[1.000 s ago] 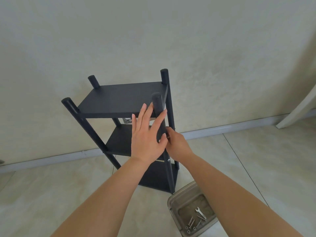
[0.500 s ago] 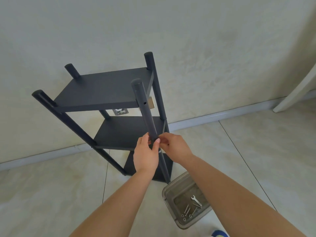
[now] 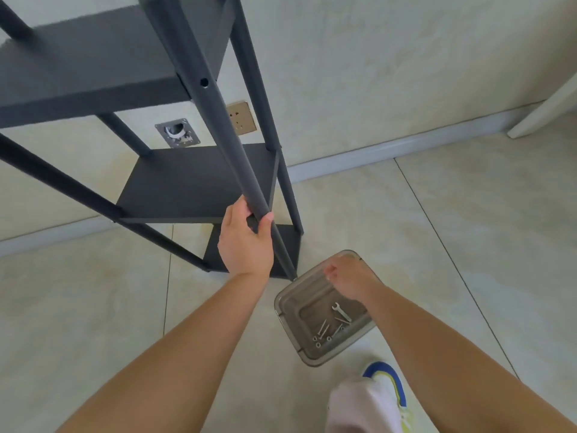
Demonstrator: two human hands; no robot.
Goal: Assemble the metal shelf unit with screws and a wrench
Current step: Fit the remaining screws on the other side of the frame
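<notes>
The black metal shelf unit (image 3: pixel 193 179) stands on the tiled floor against the wall, with three boards between four round posts. My left hand (image 3: pixel 246 239) grips the near right post (image 3: pixel 218 120) at the height of the middle board. An open screw hole (image 3: pixel 204 82) shows higher up that post. My right hand (image 3: pixel 346 279) hovers over the far end of a clear grey tray (image 3: pixel 281 304), its fingers bunched downward; I cannot tell whether they pinch anything. In the tray lie a small silver wrench (image 3: pixel 341 311) and several screws (image 3: pixel 323 329).
The tray sits on the floor just right of the shelf's foot. A white and blue shoe (image 3: pixel 374 398) stands close behind it. On the wall behind the shelf are a socket (image 3: pixel 242 117) and a metal plate (image 3: pixel 178 132). A white door frame (image 3: pixel 543 110) is at far right.
My right hand left the post and dropped to the tray. My left hand stayed on the post, now wrapped around it. The view moved closer and tilted down.
</notes>
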